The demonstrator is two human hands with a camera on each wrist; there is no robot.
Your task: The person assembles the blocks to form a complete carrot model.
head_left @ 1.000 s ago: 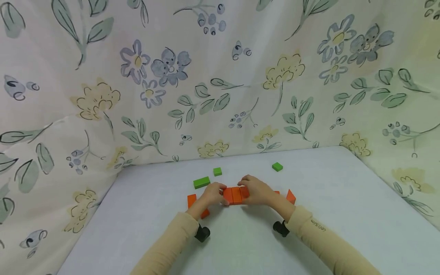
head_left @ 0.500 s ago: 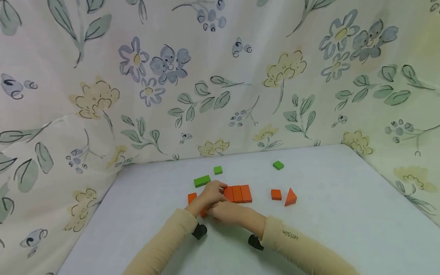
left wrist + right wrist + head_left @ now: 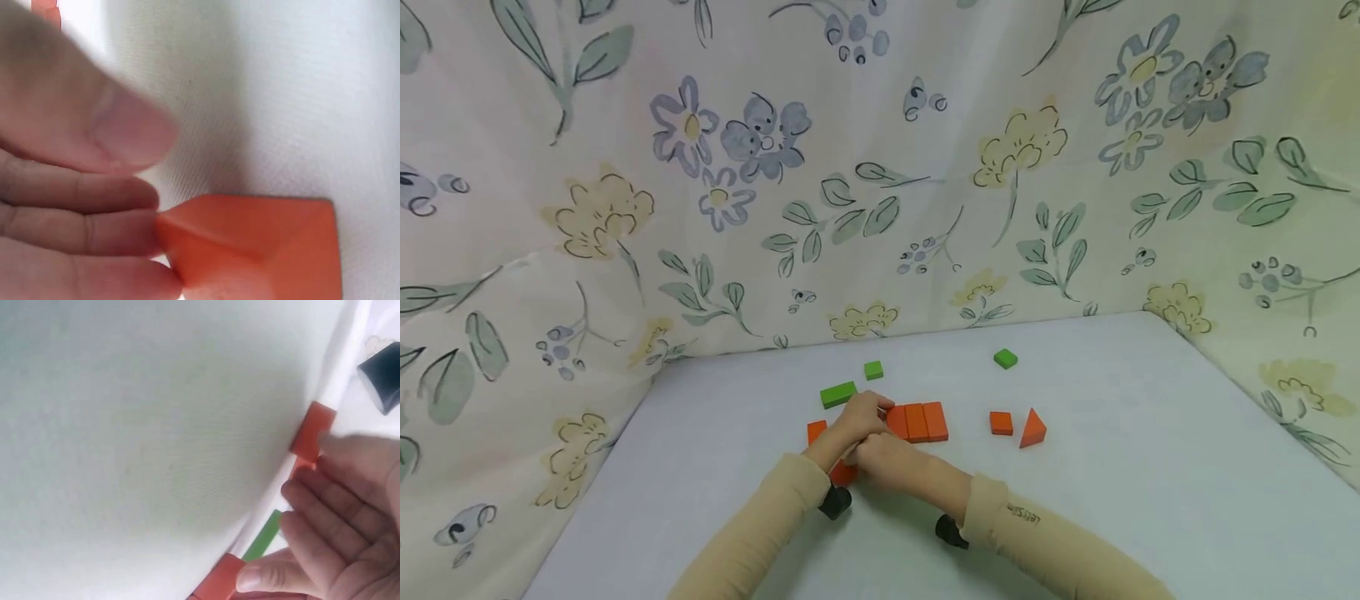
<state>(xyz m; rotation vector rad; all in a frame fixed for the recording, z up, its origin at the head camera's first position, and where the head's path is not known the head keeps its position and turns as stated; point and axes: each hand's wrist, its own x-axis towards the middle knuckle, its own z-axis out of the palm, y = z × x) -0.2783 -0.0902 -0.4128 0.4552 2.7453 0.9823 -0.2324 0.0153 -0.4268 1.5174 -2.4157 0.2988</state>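
My left hand [image 3: 860,419] rests at the left end of a row of three orange blocks [image 3: 917,422]. Its straight fingers touch the corner of an orange block [image 3: 269,250] in the left wrist view, with the thumb above them and apart from it. My right hand [image 3: 891,462] reaches across under the left wrist. It grips an orange block [image 3: 843,474]; in the right wrist view its thumb lies against that block [image 3: 314,432], and the fingers are close by. The head view hides the right fingertips behind the left wrist.
Another orange block [image 3: 816,431] lies left of the left wrist. A long green block [image 3: 838,394], a small green block [image 3: 873,370] and a green diamond-shaped block [image 3: 1005,358] lie farther back. To the right are an orange square block [image 3: 1001,423] and an orange triangle [image 3: 1033,428].
My right hand has left the right end of the row and moved left to the orange block beside the left wrist, uncovering the row and the square block. The left hand has stayed nearly still.
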